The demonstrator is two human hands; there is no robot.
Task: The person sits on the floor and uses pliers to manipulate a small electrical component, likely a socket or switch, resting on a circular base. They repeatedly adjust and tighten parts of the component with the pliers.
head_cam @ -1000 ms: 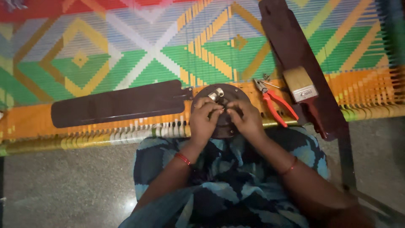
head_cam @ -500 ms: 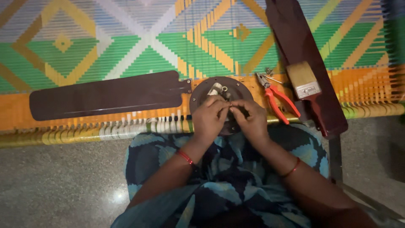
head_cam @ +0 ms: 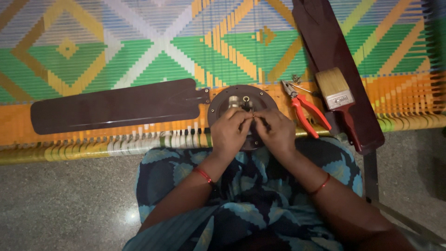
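Head view. Ceiling-fan motor hub (head_cam: 241,100), round, dark brown: sits at the near edge of a woven cot (head_cam: 139,46), partly over the lap, within easy reach. Left hand (head_cam: 230,132) and right hand (head_cam: 277,131): both over the hub's centre, fingertips pinched together on something small; what it is cannot be told. Fan blade (head_cam: 116,106): fixed at the hub's 9 o'clock. Second blade (head_cam: 334,69), red-handled pliers (head_cam: 304,109) and paintbrush (head_cam: 339,97): laid at 3 o'clock, close by.
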